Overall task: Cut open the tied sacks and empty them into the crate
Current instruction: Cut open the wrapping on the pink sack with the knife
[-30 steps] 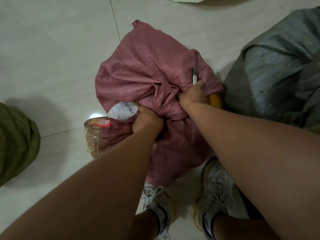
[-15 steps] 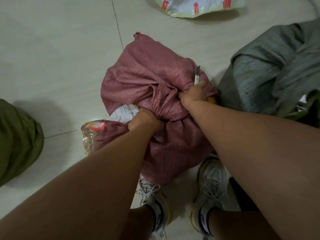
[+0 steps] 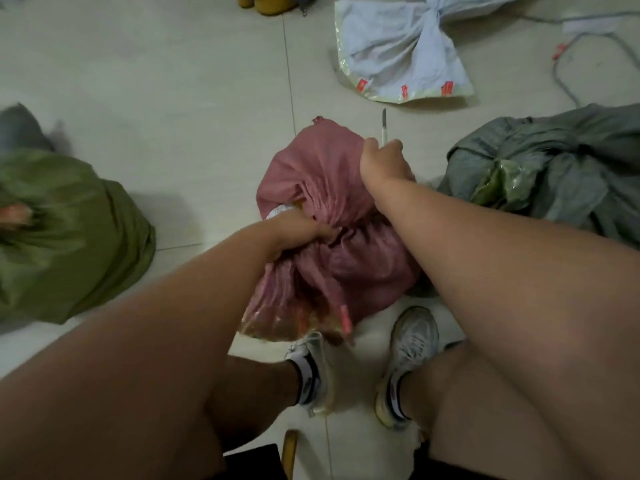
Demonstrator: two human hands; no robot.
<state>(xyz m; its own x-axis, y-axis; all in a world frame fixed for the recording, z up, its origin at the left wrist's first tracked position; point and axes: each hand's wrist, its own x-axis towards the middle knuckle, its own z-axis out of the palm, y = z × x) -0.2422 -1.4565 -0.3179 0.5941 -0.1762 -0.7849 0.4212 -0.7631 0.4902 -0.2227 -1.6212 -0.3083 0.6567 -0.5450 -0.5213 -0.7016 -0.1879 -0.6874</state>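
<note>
My left hand grips the pink sack's tied neck, right hand clutches the knife; nothing emptied yet.

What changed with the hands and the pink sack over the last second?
The right hand lifted the knife off the pink sack; the blade now points away over the floor. The sack's taped mouth swung toward the feet. The left hand still grips the bunched neck.

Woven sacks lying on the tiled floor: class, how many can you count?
4, perhaps more out of frame: the pink woven sack in the centre, held by both hands; green woven sack left; grey woven sack right; white woven sack at top.
</note>
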